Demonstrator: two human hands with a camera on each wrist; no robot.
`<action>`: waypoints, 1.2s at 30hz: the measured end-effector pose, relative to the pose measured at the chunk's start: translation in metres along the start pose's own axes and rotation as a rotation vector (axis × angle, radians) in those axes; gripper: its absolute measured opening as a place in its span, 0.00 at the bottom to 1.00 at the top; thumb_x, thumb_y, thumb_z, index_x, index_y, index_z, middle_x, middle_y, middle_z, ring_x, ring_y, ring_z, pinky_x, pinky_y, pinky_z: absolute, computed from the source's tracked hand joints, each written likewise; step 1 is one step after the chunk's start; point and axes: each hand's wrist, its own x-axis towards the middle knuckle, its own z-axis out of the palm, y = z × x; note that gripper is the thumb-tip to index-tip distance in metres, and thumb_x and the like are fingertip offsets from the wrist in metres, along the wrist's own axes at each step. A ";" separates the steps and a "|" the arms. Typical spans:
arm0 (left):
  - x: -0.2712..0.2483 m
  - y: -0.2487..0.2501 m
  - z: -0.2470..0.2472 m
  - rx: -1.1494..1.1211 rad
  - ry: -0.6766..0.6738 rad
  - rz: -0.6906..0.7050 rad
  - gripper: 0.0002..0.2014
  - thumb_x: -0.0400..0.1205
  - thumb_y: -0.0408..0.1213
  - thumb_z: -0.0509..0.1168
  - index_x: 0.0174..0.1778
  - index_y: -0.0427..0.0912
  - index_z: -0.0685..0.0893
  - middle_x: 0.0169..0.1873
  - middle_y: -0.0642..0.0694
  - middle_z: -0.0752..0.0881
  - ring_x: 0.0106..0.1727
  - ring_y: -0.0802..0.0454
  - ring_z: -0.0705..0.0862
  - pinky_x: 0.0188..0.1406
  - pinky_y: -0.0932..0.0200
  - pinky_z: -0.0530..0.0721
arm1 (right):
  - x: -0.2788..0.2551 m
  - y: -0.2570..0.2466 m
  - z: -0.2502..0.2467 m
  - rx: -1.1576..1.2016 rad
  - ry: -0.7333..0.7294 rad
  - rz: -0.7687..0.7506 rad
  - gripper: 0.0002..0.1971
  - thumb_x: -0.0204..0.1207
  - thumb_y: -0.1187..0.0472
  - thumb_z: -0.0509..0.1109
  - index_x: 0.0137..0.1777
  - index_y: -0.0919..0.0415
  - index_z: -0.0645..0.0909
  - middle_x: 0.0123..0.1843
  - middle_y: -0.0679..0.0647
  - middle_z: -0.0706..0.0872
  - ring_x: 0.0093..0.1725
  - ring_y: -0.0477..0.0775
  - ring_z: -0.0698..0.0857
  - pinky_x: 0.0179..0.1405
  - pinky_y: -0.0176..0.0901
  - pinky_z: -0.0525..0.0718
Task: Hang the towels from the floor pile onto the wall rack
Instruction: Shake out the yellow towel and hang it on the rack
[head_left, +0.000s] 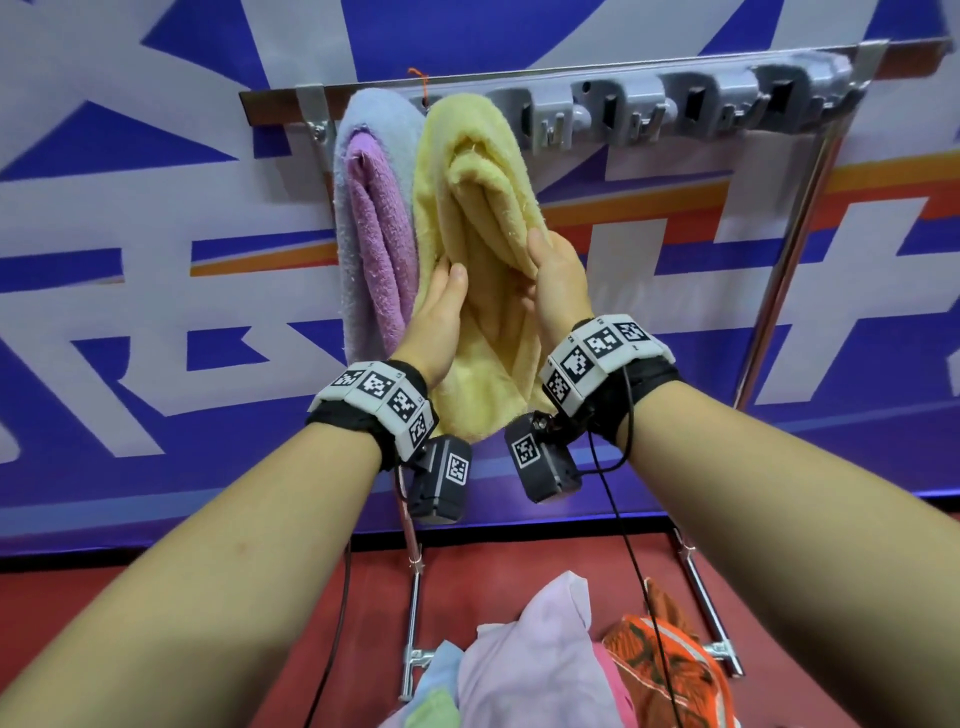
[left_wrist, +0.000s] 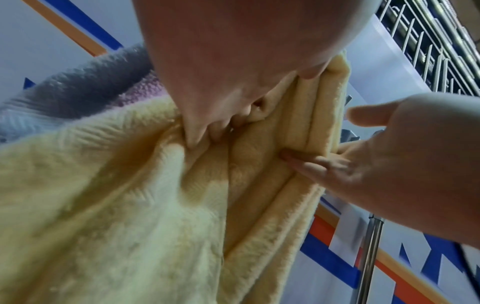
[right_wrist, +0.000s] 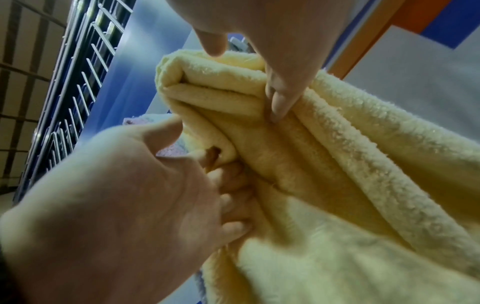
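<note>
L hand (head_left: 441, 317) fingers (left_wrist: 193, 135) dig into the yellow towel (head_left: 467, 218), curled round a bunch of its L side, thumb on the front. R hand (head_left: 558, 278) fingers (right_wrist: 279, 107) pinch the folded R edge of the same towel, thumb apart on the outer face; wrist views show both sets of fingers pressed into the pile, holding cloth. Hands sit close together, abt mid-height of the towel, palms facing each other w/ folds between them.

Yellow towel hangs from the rack (head_left: 623, 111) on the wall, 2nd spot from L, lower end drooping below the wrists. Just beside it on the L, touching, hangs a purple towel (head_left: 374, 228) w/ a pale blue outer layer. Rest of the rack to the R: grey clips, nothing in them. Rack sits on a metal frame (head_left: 795, 244), w/ feet on the red floor.

Floor pile (head_left: 550, 670) lies below, betw the forearms: pale pink cloth on top, orange patterned one to the R, bits of blue and green at the L. Both wrists wear marker bands and a small camera block, black cables trailing down. Wall behind is a blue, white and orange banner (head_left: 156, 234).
</note>
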 end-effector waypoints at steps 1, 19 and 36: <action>0.004 0.002 0.002 0.010 0.011 0.013 0.36 0.81 0.65 0.46 0.84 0.52 0.54 0.82 0.55 0.59 0.82 0.57 0.58 0.83 0.53 0.51 | 0.003 0.000 -0.004 -0.041 0.026 -0.015 0.28 0.72 0.37 0.56 0.66 0.52 0.76 0.64 0.48 0.82 0.66 0.52 0.79 0.71 0.59 0.75; -0.021 -0.015 0.007 0.269 0.196 0.006 0.32 0.83 0.60 0.53 0.79 0.46 0.66 0.60 0.50 0.81 0.66 0.47 0.78 0.71 0.53 0.71 | -0.025 0.004 -0.023 -0.183 -0.156 0.126 0.25 0.86 0.44 0.47 0.70 0.60 0.73 0.52 0.57 0.85 0.34 0.56 0.87 0.34 0.45 0.83; -0.039 -0.024 0.017 0.584 0.356 0.247 0.41 0.79 0.55 0.62 0.84 0.55 0.46 0.83 0.44 0.51 0.82 0.44 0.50 0.80 0.42 0.50 | -0.027 0.028 -0.036 -0.263 -0.249 0.016 0.30 0.84 0.38 0.46 0.77 0.55 0.67 0.76 0.50 0.72 0.74 0.48 0.70 0.76 0.50 0.64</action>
